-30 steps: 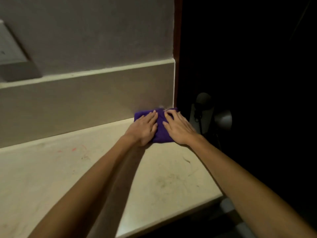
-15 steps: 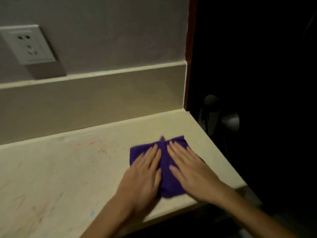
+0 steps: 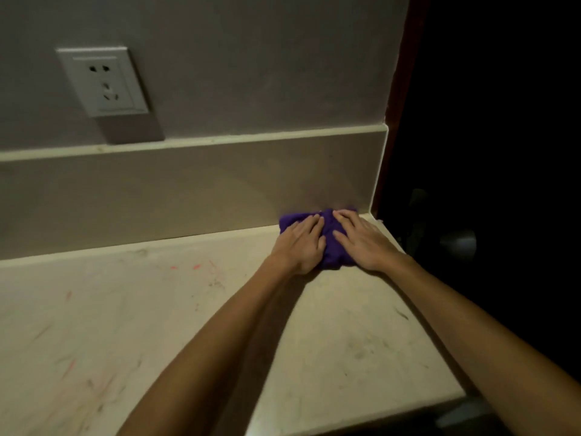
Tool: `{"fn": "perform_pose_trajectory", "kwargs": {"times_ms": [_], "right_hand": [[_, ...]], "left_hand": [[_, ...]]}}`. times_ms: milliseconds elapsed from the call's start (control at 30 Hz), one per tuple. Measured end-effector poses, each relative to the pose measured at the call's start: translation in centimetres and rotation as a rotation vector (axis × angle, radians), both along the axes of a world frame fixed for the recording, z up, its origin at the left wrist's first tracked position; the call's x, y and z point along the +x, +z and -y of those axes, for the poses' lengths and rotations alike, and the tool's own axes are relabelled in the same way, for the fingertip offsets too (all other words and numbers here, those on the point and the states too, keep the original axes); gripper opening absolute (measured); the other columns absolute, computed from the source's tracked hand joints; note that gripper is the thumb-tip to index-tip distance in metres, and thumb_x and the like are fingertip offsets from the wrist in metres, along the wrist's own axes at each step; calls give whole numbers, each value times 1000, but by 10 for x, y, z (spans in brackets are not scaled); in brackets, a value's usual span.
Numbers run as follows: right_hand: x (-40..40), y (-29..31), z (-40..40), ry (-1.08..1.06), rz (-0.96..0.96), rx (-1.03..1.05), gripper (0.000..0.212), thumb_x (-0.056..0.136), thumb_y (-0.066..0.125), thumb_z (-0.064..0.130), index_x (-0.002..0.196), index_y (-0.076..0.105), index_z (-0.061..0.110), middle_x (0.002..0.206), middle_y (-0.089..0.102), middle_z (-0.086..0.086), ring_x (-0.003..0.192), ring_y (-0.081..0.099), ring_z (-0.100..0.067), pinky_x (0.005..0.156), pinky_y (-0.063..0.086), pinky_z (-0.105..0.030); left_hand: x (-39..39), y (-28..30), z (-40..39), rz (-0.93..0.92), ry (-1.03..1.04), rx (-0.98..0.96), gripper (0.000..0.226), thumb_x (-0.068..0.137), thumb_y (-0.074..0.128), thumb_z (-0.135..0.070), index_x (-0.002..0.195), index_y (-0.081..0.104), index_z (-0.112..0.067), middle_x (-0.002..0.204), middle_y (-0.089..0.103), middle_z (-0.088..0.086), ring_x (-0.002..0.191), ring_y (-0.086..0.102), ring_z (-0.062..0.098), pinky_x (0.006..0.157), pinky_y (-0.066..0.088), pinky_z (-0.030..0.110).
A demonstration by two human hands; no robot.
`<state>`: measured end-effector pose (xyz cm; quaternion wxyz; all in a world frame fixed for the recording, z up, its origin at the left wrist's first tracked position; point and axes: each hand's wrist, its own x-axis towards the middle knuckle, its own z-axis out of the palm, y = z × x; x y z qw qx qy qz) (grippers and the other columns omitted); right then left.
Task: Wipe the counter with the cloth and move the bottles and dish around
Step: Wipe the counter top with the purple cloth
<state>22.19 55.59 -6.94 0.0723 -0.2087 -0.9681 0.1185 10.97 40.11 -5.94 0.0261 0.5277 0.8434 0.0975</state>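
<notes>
Pushing with both flat palms, the left hand (image 3: 300, 243) and right hand (image 3: 366, 239) have driven the purple cloth (image 3: 333, 243) from the front edge back into the bench (image 3: 157, 309) corner; stains remain leftward.

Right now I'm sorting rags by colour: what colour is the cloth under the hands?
Purple, a solid deep shade with no pattern; the cloth shows in the head view.
</notes>
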Motion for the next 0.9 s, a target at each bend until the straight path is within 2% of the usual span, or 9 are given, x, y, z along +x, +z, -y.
{"fn": "perform_pose_trajectory", "kwargs": {"times_ms": [33, 100, 333, 500, 633, 700, 800, 833, 900], "right_hand": [[-3, -1, -4, -1, -13, 14, 64, 107, 25, 52, 162, 27, 20, 165, 28, 4, 145, 41, -21, 121, 33, -41], [-5, -4, -7, 18, -28, 29, 61, 108, 30, 49, 161, 30, 18, 163, 31, 2, 142, 44, -22, 119, 36, -42], [-1, -2, 24, 17, 59, 52, 63, 110, 20, 51, 166, 13, 25, 174, 12, 5, 160, 11, -13, 130, 11, -38], [-1, 3, 90, 101, 55, 43, 65, 109, 16, 53, 167, 8, 24, 174, 7, 5, 160, 4, -10, 131, 7, -38], [55, 2, 172, 177, 14, 34, 66, 108, 14, 55, 166, 1, 27, 173, -2, 11, 159, -4, -5, 131, 5, -37], [91, 7, 210, 193, 35, -2, 66, 107, 13, 56, 165, -7, 33, 169, -14, 19, 156, -13, 2, 130, -3, -32], [121, 12, 239, 239, 102, -38, 65, 105, 10, 60, 161, -17, 41, 164, -28, 27, 150, -26, 9, 128, -8, -28], [121, 12, 240, 236, 117, -44, 65, 105, 10, 60, 160, -17, 42, 163, -28, 28, 150, -26, 9, 128, -9, -28], [106, 12, 228, 205, 115, -40, 65, 105, 10, 61, 161, -14, 41, 164, -25, 27, 152, -21, 8, 128, -7, -28]], "left_hand": [[-4, -1, -2, -17, -6, -7, 59, 111, 21, -36, 163, 24, -10, 170, 25, 9, 156, 25, 20, 127, 15, 37], [-8, -3, -1, -16, -33, 10, 58, 111, 22, -36, 163, 27, -11, 169, 28, 9, 155, 27, 20, 127, 16, 36], [-9, -1, 28, -19, -32, 15, 57, 111, 22, -36, 164, 24, -13, 170, 25, 7, 156, 25, 20, 127, 14, 35], [-6, -4, 101, -70, 1, 19, 63, 107, 14, -40, 164, 23, -14, 170, 26, 5, 156, 24, 17, 129, 17, 35], [45, -12, 189, -42, 32, 25, 64, 105, 9, -41, 165, 16, -20, 173, 16, -2, 158, 15, 10, 130, 12, 34], [86, -17, 228, -52, 28, 68, 60, 107, 18, -38, 164, 17, -21, 171, 14, -4, 158, 14, 7, 131, 10, 34], [121, -24, 260, -85, 29, 153, 59, 103, 37, -36, 159, 38, -17, 166, 33, 0, 153, 33, 11, 122, 24, 34], [120, -24, 260, -89, 32, 152, 59, 103, 38, -36, 159, 38, -17, 166, 34, 0, 152, 34, 11, 120, 24, 33], [103, -17, 247, -64, 20, 124, 59, 107, 30, -38, 163, 24, -22, 170, 18, -6, 156, 20, 5, 125, 11, 27]]}}
